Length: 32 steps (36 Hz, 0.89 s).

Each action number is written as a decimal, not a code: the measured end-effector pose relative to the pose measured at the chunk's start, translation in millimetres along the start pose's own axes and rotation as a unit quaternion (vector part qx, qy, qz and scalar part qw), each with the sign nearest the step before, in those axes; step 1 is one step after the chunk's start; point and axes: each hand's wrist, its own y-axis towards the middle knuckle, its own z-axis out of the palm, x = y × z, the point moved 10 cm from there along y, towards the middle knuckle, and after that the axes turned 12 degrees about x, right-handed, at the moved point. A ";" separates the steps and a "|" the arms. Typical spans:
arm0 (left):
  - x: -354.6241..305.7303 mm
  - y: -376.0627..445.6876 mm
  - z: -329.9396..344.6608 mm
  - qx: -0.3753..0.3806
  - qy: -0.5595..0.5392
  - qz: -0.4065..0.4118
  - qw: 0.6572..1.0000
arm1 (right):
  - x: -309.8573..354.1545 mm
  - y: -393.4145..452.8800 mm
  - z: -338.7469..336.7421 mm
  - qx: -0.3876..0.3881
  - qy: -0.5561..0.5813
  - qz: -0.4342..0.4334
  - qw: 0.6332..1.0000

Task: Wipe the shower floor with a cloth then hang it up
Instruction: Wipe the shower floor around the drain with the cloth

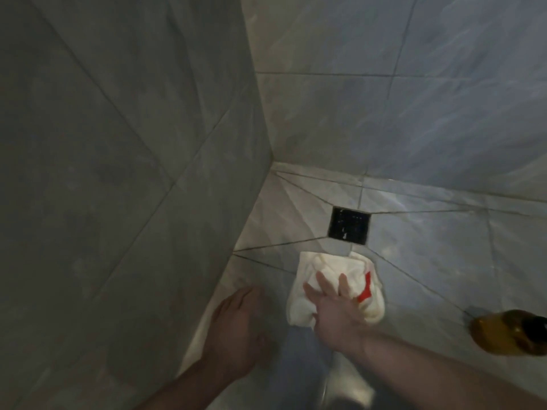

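- An amber bottle (510,332) is lying blurred at the right edge, partly cut off; its label is unreadable.
- The lower middle of the frame is smearing into a grey blur; cannot tell what it is.
- The right hand (334,309) is pressing flat on a white cloth (334,279) with red marks, fingers spread and not gripping.
- The cloth is lying crumpled on the shower floor (429,247), just beside the black square drain (349,225).
- The left hand (236,329) is resting open on the floor by the wall (118,143), holding nothing, apart from the cloth.
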 end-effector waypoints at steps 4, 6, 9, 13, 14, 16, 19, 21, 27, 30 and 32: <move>-13.6 -1.0 -0.5 0.001 -0.001 0.004 1.000 | 16.5 22.7 -10.5 0.011 0.035 0.007 0.999; -19.6 3.6 -11.2 -0.022 0.020 0.006 1.000 | 41.7 29.3 -13.2 0.021 -0.021 -0.022 0.999; -23.9 10.7 -24.6 -0.036 0.012 -0.008 0.999 | 81.7 18.3 -2.2 0.050 -0.017 -0.103 0.993; -29.5 9.1 -28.9 -0.059 -0.017 -0.018 0.998 | 98.3 12.4 10.1 0.031 0.005 -0.210 0.977; -30.3 7.2 -23.1 -0.055 -0.022 -0.014 0.998 | 88.5 10.4 4.1 0.007 0.026 -0.211 0.977; -27.2 2.6 -2.1 -0.036 -0.058 -0.010 0.998 | 64.1 -7.5 -18.6 -0.046 0.058 -0.208 0.975; -36.3 2.5 39.5 0.047 -0.027 0.020 0.998 | 10.2 -42.2 -45.4 -0.112 0.063 -0.172 0.977; -37.6 5.8 61.8 0.101 0.005 0.020 0.995 | -31.8 -52.1 -49.5 -0.119 0.034 -0.126 0.984; -32.2 41.2 69.4 0.129 0.040 -0.022 0.991 | -145.4 -60.7 -41.4 -0.049 0.019 0.129 0.990; -29.4 65.7 63.8 0.115 0.059 -0.039 0.991 | -154.9 -59.2 -32.2 -0.009 0.052 0.161 0.985; -32.2 81.4 51.1 0.094 0.066 -0.037 0.993 | -153.0 -57.7 -31.3 0.001 0.058 0.160 0.985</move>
